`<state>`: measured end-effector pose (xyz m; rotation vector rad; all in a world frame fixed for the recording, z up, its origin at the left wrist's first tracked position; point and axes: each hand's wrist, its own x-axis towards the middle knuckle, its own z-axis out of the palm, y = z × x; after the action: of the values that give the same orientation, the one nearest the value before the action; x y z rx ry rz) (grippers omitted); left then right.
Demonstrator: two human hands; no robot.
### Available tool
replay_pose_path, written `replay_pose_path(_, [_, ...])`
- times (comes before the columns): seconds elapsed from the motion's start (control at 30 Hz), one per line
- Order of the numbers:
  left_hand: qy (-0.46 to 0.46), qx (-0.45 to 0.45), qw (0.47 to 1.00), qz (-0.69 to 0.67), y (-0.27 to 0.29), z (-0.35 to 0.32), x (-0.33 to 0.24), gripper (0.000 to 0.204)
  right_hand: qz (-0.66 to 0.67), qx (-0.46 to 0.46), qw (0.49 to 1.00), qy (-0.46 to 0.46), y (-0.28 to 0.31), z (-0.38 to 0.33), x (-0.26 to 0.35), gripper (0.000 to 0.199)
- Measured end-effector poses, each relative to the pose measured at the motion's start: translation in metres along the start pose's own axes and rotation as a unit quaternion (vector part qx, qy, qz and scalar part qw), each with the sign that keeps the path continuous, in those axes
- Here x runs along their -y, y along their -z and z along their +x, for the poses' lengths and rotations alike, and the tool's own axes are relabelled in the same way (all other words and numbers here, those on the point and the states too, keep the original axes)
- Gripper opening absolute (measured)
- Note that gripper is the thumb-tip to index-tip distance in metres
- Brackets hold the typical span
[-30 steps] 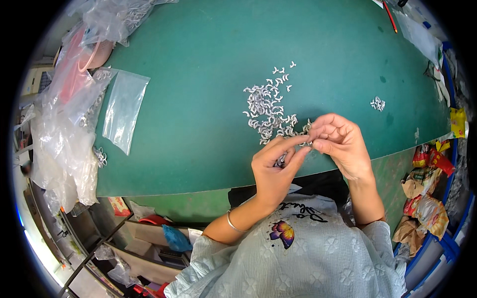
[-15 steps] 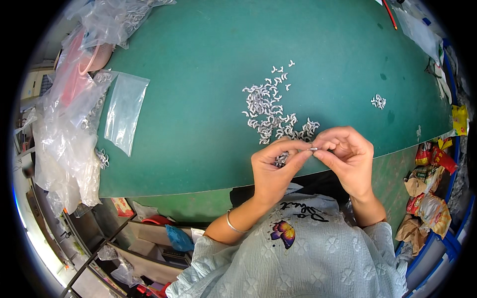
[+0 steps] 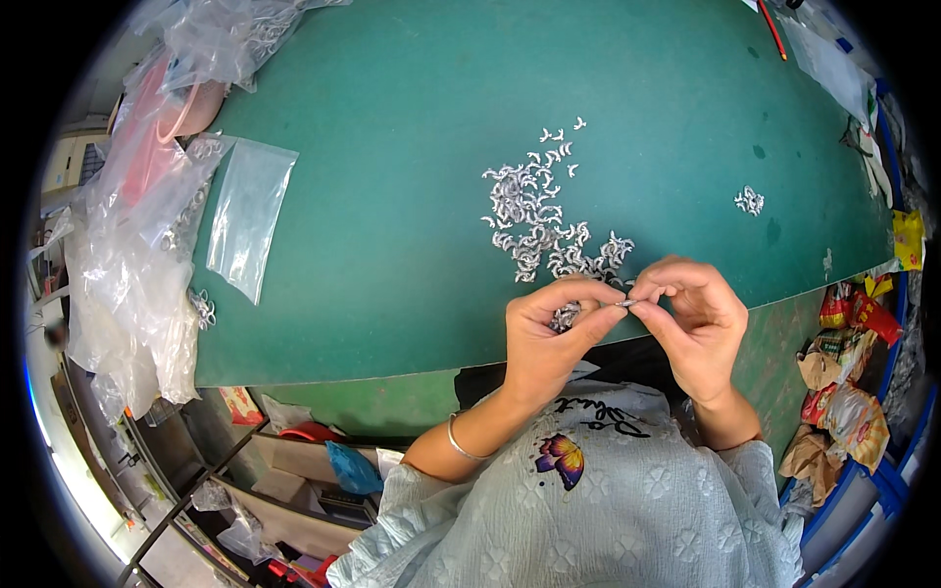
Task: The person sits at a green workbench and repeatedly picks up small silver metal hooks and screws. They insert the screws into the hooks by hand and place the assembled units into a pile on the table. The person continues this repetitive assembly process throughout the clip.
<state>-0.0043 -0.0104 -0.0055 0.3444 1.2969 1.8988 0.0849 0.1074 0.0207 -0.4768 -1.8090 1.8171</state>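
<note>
My left hand (image 3: 549, 333) and my right hand (image 3: 698, 318) meet at the table's near edge, fingertips closed on one small silver metal piece (image 3: 627, 303) between them. More of these curved pieces (image 3: 566, 317) lie bunched in the curl of my left hand. Just beyond my fingers a loose pile of small curved silver metal pieces (image 3: 529, 211) spreads over the green table (image 3: 392, 196). A smaller cluster of silver pieces (image 3: 749, 201) lies off to the right.
At the left lie a flat clear plastic bag (image 3: 250, 220), crumpled clear bags (image 3: 127, 304) and a pink basket (image 3: 201, 108). A red pencil (image 3: 772, 29) rests at the far right. Snack packages (image 3: 853, 421) stand right of the table, and a shelf (image 3: 294, 510) stands below left.
Both hands have shifted slightly to the right, still pinching the small silver piece between them. The piles on the table look the same.
</note>
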Motion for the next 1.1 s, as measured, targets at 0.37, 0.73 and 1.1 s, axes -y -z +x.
replay_pose_path(0.37, [0.342, 0.037, 0.9, -0.269, 0.0, 0.001, 0.0, 0.019, 0.018, 0.006, 0.987, -0.16, 0.013, -0.008, -0.016, 0.022])
replay_pose_path(0.73, [0.233, 0.113, 0.93, -0.259, 0.003, -0.001, 0.003, 0.022, -0.41, 0.0, 0.905, 0.117, 0.016, 0.019, -0.039, 0.025])
replay_pose_path(1.1, [0.233, 0.026, 0.955, -0.182, 0.001, -0.003, 0.001, 0.025, -0.422, 0.007, 0.895, 0.146, 0.024, 0.014, -0.037, 0.019])
